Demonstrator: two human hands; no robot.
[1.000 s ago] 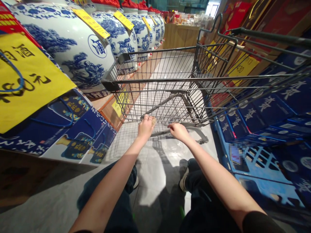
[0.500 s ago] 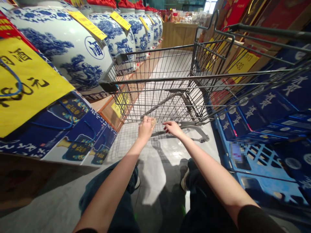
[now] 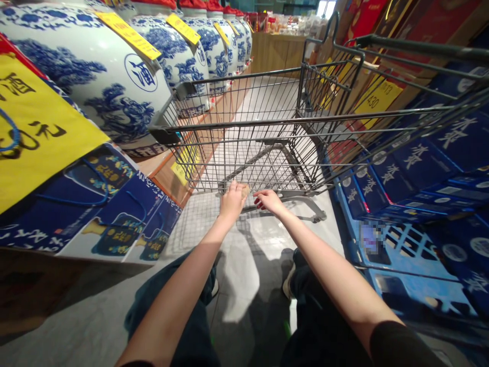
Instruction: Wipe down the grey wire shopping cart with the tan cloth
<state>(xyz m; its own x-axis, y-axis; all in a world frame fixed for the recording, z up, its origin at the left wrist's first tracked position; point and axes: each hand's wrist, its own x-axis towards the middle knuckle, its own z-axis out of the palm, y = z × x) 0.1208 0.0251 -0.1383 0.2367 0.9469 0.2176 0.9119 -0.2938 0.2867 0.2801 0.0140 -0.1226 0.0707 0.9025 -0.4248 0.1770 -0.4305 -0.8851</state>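
Observation:
My left hand (image 3: 232,200) is closed round a small tan object (image 3: 245,191), which shows at its thumb side and is too small to name. Just to its right, my right hand (image 3: 268,201) holds nothing I can see, its fingers loosely bent and pointing toward the tan object with a narrow gap between. Both hands are low in front of the near side of a dark wire shopping cart (image 3: 244,124), which stands crosswise ahead of me. No cart contents show through the mesh.
Large blue-and-white jars (image 3: 126,76) with red cloth tops line the left, behind dark blue gift boxes (image 3: 103,204) and a yellow price sign (image 3: 46,127). On the right, blue cartons (image 3: 412,158) are stacked by a light blue plastic pallet (image 3: 405,244).
My left hand has come slightly right with the tan object, narrowing the gap to my right hand. The surroundings have shifted a little left in view.

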